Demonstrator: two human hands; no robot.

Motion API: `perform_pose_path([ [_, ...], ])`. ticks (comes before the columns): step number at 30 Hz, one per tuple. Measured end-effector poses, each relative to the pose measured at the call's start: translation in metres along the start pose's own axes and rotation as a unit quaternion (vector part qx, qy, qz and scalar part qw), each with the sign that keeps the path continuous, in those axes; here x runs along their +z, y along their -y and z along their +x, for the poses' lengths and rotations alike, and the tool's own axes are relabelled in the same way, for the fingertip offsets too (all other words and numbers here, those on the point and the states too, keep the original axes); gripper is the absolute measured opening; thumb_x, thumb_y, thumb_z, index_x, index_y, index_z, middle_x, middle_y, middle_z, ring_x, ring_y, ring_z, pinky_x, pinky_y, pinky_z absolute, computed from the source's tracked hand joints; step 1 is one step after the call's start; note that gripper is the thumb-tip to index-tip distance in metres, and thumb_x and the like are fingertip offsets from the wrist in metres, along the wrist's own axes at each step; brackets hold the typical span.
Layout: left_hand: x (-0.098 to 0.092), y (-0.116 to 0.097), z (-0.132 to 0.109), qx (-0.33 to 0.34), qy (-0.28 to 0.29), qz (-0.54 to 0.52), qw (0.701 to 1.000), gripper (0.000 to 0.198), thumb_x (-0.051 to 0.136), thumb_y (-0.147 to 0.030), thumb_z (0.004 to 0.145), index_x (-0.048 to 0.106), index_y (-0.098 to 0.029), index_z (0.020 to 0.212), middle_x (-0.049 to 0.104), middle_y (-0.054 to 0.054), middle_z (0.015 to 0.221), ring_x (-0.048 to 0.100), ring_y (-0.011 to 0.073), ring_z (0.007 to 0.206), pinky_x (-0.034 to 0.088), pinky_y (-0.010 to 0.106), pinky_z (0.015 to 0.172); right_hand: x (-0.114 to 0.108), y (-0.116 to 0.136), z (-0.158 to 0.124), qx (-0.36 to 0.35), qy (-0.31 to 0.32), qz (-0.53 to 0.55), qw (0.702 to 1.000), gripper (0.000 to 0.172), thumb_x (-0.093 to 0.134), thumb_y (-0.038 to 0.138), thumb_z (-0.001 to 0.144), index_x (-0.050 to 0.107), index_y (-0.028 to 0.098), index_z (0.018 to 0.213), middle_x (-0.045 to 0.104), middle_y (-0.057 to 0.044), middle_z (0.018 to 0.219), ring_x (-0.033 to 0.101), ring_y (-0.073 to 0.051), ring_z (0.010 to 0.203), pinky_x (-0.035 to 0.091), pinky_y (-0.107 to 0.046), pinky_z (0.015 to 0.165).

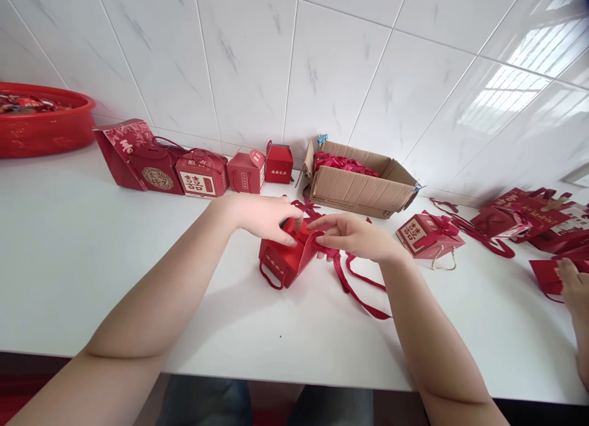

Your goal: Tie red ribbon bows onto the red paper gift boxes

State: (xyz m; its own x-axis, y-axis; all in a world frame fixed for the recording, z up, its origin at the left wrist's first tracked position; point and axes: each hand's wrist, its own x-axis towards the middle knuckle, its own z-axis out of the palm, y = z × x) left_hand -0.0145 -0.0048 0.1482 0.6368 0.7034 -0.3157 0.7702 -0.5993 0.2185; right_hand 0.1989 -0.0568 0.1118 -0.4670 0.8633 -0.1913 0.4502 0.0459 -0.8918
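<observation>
A small red gift box [276,263] with gold characters and a red cord handle stands on the white table in front of me. My left hand [269,220] reaches over its top from the left, thumb and fingers apart, with the fingertips at the upper flaps. At the right side of the box, my right hand [347,237] pinches red ribbon between thumb and fingers, close against the raised flap. Loose ends of the red ribbon [363,302] trail over the table below that wrist. Part of the box top is hidden by my left hand.
Behind stands an open cardboard box [359,189] of red ribbon bows. Several red gift boxes [200,174] line the wall. A red basin [46,131] is far left. A finished-looking box with a bow [430,234] sits right, near another person's hand [573,285] and red bags.
</observation>
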Motion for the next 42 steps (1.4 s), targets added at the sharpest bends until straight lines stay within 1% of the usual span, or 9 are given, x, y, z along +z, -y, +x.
perform_pose_path([
  [3,-0.003,-0.004,-0.003,0.019,0.021,0.022,0.999,0.042,0.047,-0.056,0.08,0.063,-0.031,0.109,0.059,0.008,0.118,0.059,0.0253,0.095,0.044,0.03,0.067,0.002,-0.003,0.003,-0.006,0.004,-0.001,1.0,0.022,0.058,0.029,0.084,0.063,0.02,0.104,0.069,-0.001,0.073,0.06,-0.013,0.065,0.048,-0.028,0.064],
  [8,-0.005,-0.005,-0.006,0.049,0.028,-0.005,0.998,0.041,0.044,-0.055,0.083,0.063,-0.032,0.111,0.049,0.006,0.135,0.055,0.0254,0.106,0.047,0.033,0.08,0.007,0.0,0.004,-0.007,-0.003,0.009,1.0,0.018,0.058,0.029,0.084,0.063,0.019,0.098,0.068,-0.001,0.072,0.06,-0.012,0.066,0.045,-0.025,0.062],
  [14,-0.003,-0.003,-0.002,0.064,0.008,-0.004,0.998,0.032,0.05,-0.048,0.079,0.066,-0.029,0.1,0.046,0.005,0.14,0.039,0.0311,0.127,0.048,0.033,0.084,0.009,0.0,0.003,-0.026,-0.031,-0.033,0.999,0.018,0.058,0.034,0.082,0.063,0.019,0.091,0.06,0.003,0.061,0.041,-0.008,0.048,0.029,-0.023,0.047],
  [22,-0.005,-0.006,-0.006,0.108,-0.025,-0.02,0.994,0.026,0.051,-0.041,0.082,0.068,-0.027,0.095,0.045,0.002,0.142,0.046,0.0273,0.121,0.047,0.031,0.082,0.008,-0.003,0.004,-0.051,-0.064,-0.053,0.995,0.017,0.061,0.035,0.08,0.065,0.02,0.088,0.057,0.001,0.066,0.049,-0.011,0.059,0.037,-0.026,0.054],
  [27,-0.005,-0.002,-0.004,0.132,-0.132,-0.062,0.981,0.02,0.055,-0.036,0.081,0.069,-0.023,0.088,0.056,0.003,0.13,0.047,0.0266,0.122,0.044,0.035,0.093,0.007,0.001,0.001,-0.072,-0.09,-0.091,0.989,0.032,0.058,0.049,0.083,0.067,0.019,0.077,0.053,0.002,0.064,0.042,-0.01,0.057,0.034,-0.026,0.053],
  [31,-0.008,-0.004,-0.008,0.111,-0.245,-0.221,0.937,0.017,0.057,-0.033,0.08,0.065,-0.019,0.083,0.067,0.004,0.098,0.062,0.0208,0.095,0.05,0.032,0.079,0.01,0.003,0.001,-0.109,-0.15,-0.103,0.977,0.049,0.054,0.059,0.084,0.063,0.016,0.062,0.052,-0.001,0.063,0.044,-0.01,0.058,0.034,-0.027,0.053],
  [34,-0.01,-0.012,-0.011,0.127,-0.305,-0.377,0.865,0.014,0.058,-0.031,0.081,0.061,-0.017,0.081,0.067,0.004,0.081,0.066,0.018,0.079,0.052,0.03,0.07,0.017,0.004,0.004,-0.143,-0.158,-0.038,0.976,0.041,0.056,0.055,0.085,0.066,0.017,0.073,0.061,-0.003,0.076,0.054,-0.014,0.07,0.042,-0.027,0.063],
  [38,-0.007,-0.022,-0.011,0.183,-0.348,-0.488,0.78,0.01,0.059,-0.027,0.081,0.059,-0.017,0.081,0.068,0.003,0.081,0.068,0.0193,0.081,0.054,0.031,0.07,0.025,0.005,0.006,-0.198,-0.146,0.133,0.96,0.027,0.06,0.047,0.086,0.065,0.02,0.084,0.065,-0.002,0.082,0.06,-0.014,0.076,0.048,-0.029,0.073],
  [42,-0.004,-0.026,-0.008,0.197,-0.37,-0.5,0.757,0.009,0.06,-0.027,0.081,0.06,-0.018,0.08,0.066,0.001,0.08,0.068,0.0214,0.086,0.055,0.032,0.071,0.021,0.008,0.003,-0.242,-0.172,0.228,0.927,0.029,0.058,0.048,0.087,0.064,0.021,0.079,0.064,-0.001,0.08,0.061,-0.013,0.078,0.05,-0.029,0.078],
])
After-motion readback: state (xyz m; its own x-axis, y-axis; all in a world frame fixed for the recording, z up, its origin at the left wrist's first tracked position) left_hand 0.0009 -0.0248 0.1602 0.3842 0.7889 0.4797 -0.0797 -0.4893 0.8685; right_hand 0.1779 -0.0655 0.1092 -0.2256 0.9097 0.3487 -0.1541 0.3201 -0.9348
